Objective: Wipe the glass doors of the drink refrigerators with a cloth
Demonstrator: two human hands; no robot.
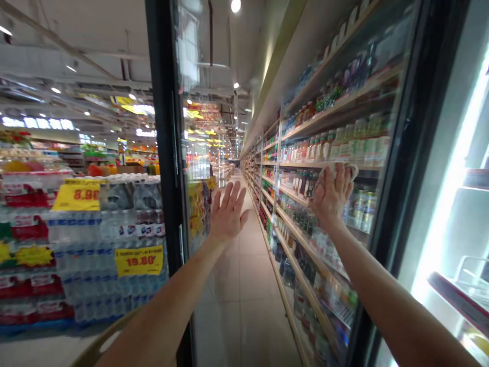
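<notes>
A glass cooler door with a black frame (162,117) stands in front of me. My left hand (228,216) is spread, fingers up, with its palm toward the pane; it looks flat on the glass and holds nothing. Higher and to the right, my right hand (331,196) presses a crumpled pale cloth (350,171) to the glass. Part of the cloth is hidden under the fingers. Rows of bottles (347,145) on wooden-edged shelves show in the pane behind this hand; whether reflected or seen through it, I cannot tell.
Stacked packs of bottled water (91,280) stand at the left with yellow price signs (139,261). A tiled aisle floor (250,285) shows in the glass. To the right, a bright light strip (451,204) runs down the cooler, beside a shelf edge (460,300).
</notes>
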